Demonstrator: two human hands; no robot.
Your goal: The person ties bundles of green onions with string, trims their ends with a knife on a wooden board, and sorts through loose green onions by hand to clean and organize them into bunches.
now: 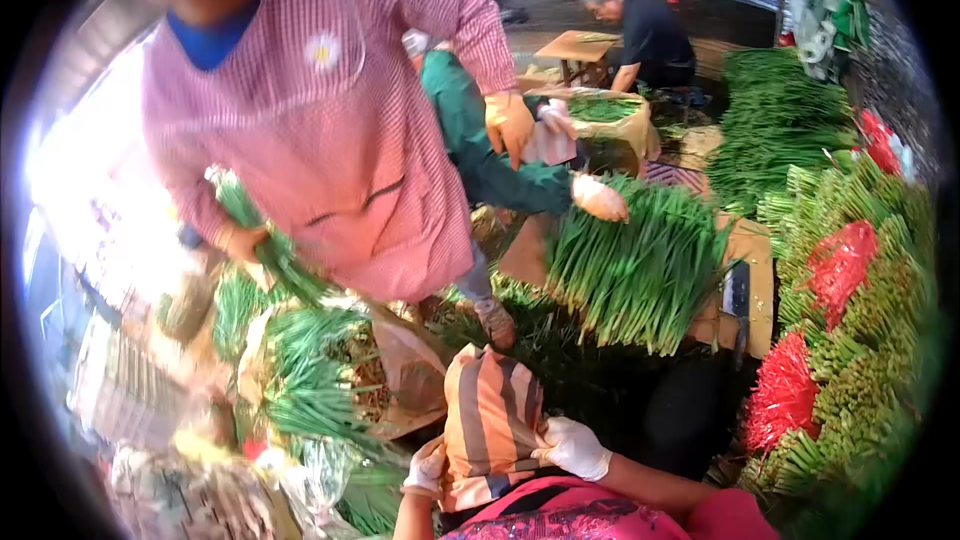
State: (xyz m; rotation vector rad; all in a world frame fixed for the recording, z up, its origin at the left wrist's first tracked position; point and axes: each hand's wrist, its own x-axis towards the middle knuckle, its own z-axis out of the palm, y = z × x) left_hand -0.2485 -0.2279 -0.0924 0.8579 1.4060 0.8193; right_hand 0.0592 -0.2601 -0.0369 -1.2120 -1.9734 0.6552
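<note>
My left hand [425,468] and my right hand [572,448], both in white gloves, grip the two sides of an orange cloth with grey stripes [490,425], held up close in front of me. My pink patterned top [590,520] fills the bottom edge. Just beyond the cloth lie loose green stalks [310,380] on the ground.
A person in a pink checked apron [330,130] stands close at the left, holding a bunch of greens [265,240]. A green-sleeved arm's gloved hand [600,198] rests on a pile of greens [640,265] on a wooden board [752,250] with a cleaver [738,302]. Bundled greens with red ties [850,320] are stacked at the right. Another person [645,40] sits at the back.
</note>
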